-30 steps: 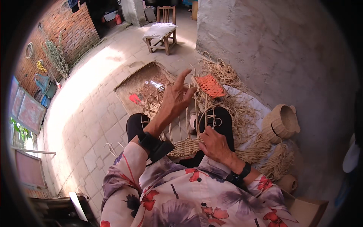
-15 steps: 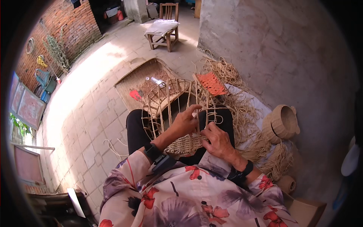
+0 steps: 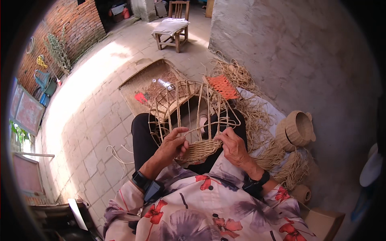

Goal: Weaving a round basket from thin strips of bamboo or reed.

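Note:
A half-woven straw basket (image 3: 200, 152) rests between my knees, its tight woven band nearest me and bare upright cords rising beyond it. My left hand (image 3: 172, 146) is at the band's left, fingers curled, with the end of a straw cord (image 3: 196, 129) at its thumb and forefinger. This cord slants across the uprights toward the right side. My right hand (image 3: 234, 148) pinches the right end of the woven edge, where cords meet; its fingertips partly cover the spot.
A flat woven tray (image 3: 132, 84) lies beyond my knees, holding brown bits, a red piece and a clear item. Loose straw cords (image 3: 257, 116) and an orange woven piece (image 3: 223, 87) lie to the right, near round baskets (image 3: 299, 126). A wooden chair (image 3: 177, 34) stands farther off.
My left hand has moved left and nearer me, from among the upright cords to the woven band, drawing a cord sideways. My right hand stays at the basket's right side.

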A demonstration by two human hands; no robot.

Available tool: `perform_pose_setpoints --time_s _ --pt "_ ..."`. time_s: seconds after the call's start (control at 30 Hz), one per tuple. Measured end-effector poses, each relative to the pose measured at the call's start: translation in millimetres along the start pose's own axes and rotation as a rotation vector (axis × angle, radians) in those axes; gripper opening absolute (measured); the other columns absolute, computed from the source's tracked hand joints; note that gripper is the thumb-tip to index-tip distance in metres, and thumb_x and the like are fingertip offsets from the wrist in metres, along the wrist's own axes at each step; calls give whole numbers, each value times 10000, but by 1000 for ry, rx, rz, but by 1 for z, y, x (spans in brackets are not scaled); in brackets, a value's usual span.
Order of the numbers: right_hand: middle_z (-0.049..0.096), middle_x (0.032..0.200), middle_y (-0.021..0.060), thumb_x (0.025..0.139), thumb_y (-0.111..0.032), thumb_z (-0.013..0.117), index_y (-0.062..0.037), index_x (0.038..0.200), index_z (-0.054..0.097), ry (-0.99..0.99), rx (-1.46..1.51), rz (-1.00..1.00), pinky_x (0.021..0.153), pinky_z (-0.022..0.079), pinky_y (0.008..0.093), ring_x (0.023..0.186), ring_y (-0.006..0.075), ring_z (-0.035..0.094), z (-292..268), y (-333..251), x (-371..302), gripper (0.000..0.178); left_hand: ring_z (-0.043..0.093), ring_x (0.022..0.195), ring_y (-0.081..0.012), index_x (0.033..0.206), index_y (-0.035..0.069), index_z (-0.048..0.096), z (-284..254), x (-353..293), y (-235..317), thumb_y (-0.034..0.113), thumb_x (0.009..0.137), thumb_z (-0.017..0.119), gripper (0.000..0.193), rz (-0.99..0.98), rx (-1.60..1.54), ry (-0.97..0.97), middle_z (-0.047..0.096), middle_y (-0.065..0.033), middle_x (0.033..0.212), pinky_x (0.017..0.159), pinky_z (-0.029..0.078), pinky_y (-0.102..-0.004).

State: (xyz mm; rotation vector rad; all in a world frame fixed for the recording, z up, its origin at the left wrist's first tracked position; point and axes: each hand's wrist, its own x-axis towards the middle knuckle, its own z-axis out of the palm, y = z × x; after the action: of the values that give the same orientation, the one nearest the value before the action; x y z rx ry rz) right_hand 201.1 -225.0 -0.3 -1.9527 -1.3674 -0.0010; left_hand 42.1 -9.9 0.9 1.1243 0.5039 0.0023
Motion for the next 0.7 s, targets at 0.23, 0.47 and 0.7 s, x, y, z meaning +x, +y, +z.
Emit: perform_pose_setpoints --time_s 0.23,0.47,0.7 --pt "498 904 120 775 39 580 -38 935 605 -76 -130 -16 723 515 429 874 328 593 3 -12 16 179 634 760 -100 1120 47 538 -24 -3 -2 171 1053 497 147 -7 114 -87 651 -46 902 683 558 -250" --pt "523 944 103 769 -28 640 -31 1082 619 -69 -167 -192 741 509 400 886 292 576 14 -24 14 313 646 755 -108 1039 49 546 -29 -13 -3 173 1042 524 126 49 23 -8 672 -63 928 697 565 -252" --pt "527 946 96 769 -165 726 -38 1149 587 -199 -327 -258 736 491 371 893 255 572 20 -35 14 424 641 692 -106 981 27 652 -26 41 29 172 963 632 148 316 327 126 678 -35 810 653 538 -262"
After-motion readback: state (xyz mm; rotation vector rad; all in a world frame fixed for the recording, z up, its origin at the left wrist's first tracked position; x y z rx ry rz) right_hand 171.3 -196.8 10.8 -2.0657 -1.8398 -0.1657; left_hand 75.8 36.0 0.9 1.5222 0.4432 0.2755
